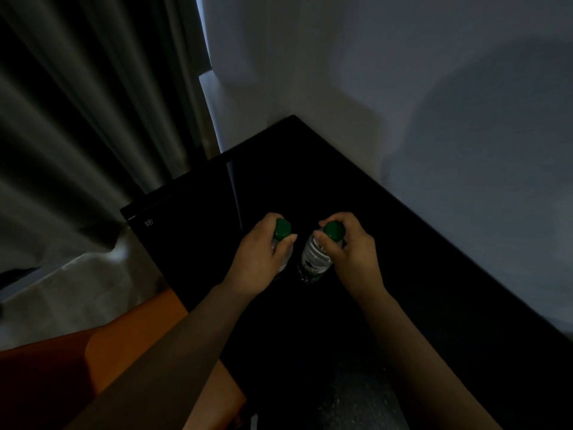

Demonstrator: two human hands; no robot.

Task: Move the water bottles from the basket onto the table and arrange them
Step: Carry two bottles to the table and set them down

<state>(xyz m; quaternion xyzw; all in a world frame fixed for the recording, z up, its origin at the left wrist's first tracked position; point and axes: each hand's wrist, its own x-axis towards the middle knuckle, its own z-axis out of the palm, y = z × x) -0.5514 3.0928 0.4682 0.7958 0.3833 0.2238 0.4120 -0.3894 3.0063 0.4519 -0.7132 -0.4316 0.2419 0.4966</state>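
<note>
Two clear water bottles with green caps stand upright side by side over the black table (356, 193). My left hand (260, 259) is wrapped around the neck of the left bottle (282, 228), hiding most of its body. My right hand (350, 246) grips the right bottle (314, 259) just below its cap; its ribbed body and dark label show. Whether the bottle bases touch the tabletop is too dark to tell. No basket is in view.
A white wall (434, 103) runs along the table's far and right sides. A black cabinet or appliance (186, 231) adjoins the table's left end. Grey curtains (77, 119) hang at the left. An orange seat (117, 352) sits below my left arm.
</note>
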